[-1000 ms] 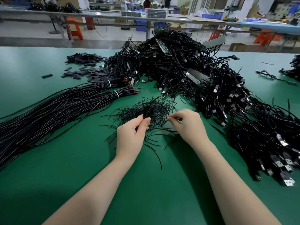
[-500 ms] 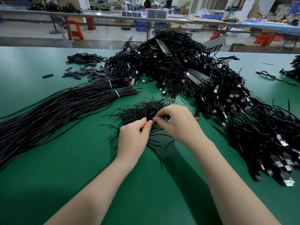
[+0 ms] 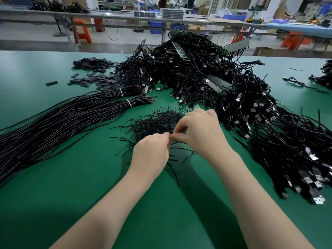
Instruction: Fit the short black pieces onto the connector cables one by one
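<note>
Short black pieces (image 3: 158,123) are waiting; right hand (image 3: 201,130) is now meeting left hand (image 3: 152,153), fingertips pinching together, contents hidden — fitting apparently starting.

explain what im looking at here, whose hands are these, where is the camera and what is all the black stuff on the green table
There is no machine here: these are a person's two bare hands, filmed by a camera worn on their head, looking forward and down. The left hand and right hand meet fingertip to fingertip, pinching something small; what it is cannot be made out. Just behind them on the green table lies a heap of short thin black pieces. To the left lie long black cables tied in bundles, to the right a big tangled pile of connector cables with metal plugs, and at the far left a scatter of flat dark sleeves.
</note>
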The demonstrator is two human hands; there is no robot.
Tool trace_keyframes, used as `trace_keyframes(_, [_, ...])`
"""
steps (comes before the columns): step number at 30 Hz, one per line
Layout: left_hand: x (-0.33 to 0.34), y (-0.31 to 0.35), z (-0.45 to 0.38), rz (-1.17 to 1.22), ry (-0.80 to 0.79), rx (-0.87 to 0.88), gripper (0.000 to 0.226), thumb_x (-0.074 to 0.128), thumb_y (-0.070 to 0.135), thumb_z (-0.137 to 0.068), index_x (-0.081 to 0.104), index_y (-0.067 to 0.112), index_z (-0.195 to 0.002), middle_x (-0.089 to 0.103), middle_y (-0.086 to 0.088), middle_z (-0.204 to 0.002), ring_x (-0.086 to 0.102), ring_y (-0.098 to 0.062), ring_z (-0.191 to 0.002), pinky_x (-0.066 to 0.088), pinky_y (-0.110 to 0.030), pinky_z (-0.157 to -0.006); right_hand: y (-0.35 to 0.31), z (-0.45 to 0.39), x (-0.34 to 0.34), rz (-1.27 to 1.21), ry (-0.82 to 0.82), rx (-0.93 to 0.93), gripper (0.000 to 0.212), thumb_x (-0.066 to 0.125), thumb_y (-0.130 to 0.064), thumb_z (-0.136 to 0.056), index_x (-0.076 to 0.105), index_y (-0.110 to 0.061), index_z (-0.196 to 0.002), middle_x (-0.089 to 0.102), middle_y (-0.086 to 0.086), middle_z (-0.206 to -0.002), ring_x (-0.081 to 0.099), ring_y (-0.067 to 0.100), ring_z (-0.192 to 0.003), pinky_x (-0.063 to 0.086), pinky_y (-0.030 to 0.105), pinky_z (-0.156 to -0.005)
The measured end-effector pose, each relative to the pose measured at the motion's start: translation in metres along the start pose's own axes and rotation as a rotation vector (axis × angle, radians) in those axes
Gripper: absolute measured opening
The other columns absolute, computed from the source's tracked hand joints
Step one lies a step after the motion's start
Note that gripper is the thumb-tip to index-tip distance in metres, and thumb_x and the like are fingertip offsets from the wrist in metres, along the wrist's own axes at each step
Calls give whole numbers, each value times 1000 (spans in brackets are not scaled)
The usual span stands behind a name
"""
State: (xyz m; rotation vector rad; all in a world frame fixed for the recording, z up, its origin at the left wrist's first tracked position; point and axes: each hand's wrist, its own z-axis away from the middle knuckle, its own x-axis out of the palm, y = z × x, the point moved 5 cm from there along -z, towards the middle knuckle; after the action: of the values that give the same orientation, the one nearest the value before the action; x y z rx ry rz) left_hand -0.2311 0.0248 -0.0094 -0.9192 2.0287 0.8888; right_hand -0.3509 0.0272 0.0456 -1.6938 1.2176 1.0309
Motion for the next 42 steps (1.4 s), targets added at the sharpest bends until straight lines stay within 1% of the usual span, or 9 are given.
trace_keyframes(3, [-4, 12, 0, 25, 28, 228, 20, 62, 15, -91, 69, 7, -74, 61, -6, -60, 59, -30, -55, 48, -37, -45, 16, 1, -5, -64, -193, 44, 22, 67, -60, -77, 66, -41, -67, 65, -16, -73, 45, 8, -84, 27, 36, -86])
trace_keyframes(5, [-1, 22, 2, 97, -80, 395, 24, 56, 24, -95, 73, 10, -87, 71, -4, -78, 66, -28, -71, 54, -39, -61, 33, 7, -4, -345, -380, 94, 21, 75, -52, -74, 73, -32, -68, 70, -11, -69, 58, 7, -72, 44, 36, -80])
trace_keyframes(8, [-2, 34, 8, 278, -6, 527, 22, 60, 26, -92, 76, 11, -95, 73, 5, -85, 66, -18, -73, 53, -30, -67, 52, 18, 2, -770, -458, 178, 25, 79, -44, -64, 75, -19, -66, 73, -6, -69, 63, 5, -65, 51, 22, -68])
trace_keyframes(13, [12, 9, 6, 951, 33, -157, 15, 60, 30, -94, 72, 35, -101, 72, 17, -82, 66, -1, -77, 52, -19, -72, 52, 16, 30, -1157, -221, 317, 28, 66, -26, -87, 71, -24, -59, 58, -9, -57, 46, 3, -54, 37, 21, -57])
trace_keyframes(19, [21, -21, 7, 1134, 201, -576, 22, 60, 26, -96, 74, 27, -79, 72, 8, -74, 64, -4, -66, 51, -20, -69, 18, 3, 44, -1077, 62, 331, 29, 71, -28, -86, 67, -27, -58, 63, -16, -58, 52, -2, -56, 43, 12, -58])
trace_keyframes(25, [22, -27, 7, 1216, 220, -628, 18, 65, 26, -93, 78, 28, -81, 76, 3, -80, 68, -5, -71, 51, -18, -66, 11, 5, 47, -1048, 81, 339, 24, 68, -32, -89, 68, -22, -67, 55, -21, -50, 47, -4, -48, 35, 8, -51])
trace_keyframes(29, [20, -27, 6, 1301, 209, -630, 20, 63, 25, -94, 79, 29, -84, 75, 0, -83, 68, -10, -76, 54, -22, -70, 7, 5, 47, -1101, 76, 347, 14, 71, -30, -86, 74, -19, -78, 73, -10, -77, 64, 0, -71, 51, 19, -70])
trace_keyframes(35, [18, -19, 4, 1352, 142, -600, 23, 60, 22, -96, 80, 28, -84, 72, 3, -77, 64, -9, -72, 51, -19, -60, 10, 8, 42, -1328, 36, 324, 7, 81, -14, -77, 77, -18, -80, 76, 4, -81, 71, 15, -72, 55, 20, -67])
trace_keyframes(42, [16, -15, 1, 1383, 93, -570, 20, 63, 35, -87, 79, 25, -78, 66, 6, -70, 63, -9, -63, 49, -18, -57, 15, 5, 28, -1168, 68, 218, 13, 78, -11, -79, 76, -24, -81, 76, -4, -80, 71, 8, -79, 54, 18, -74])
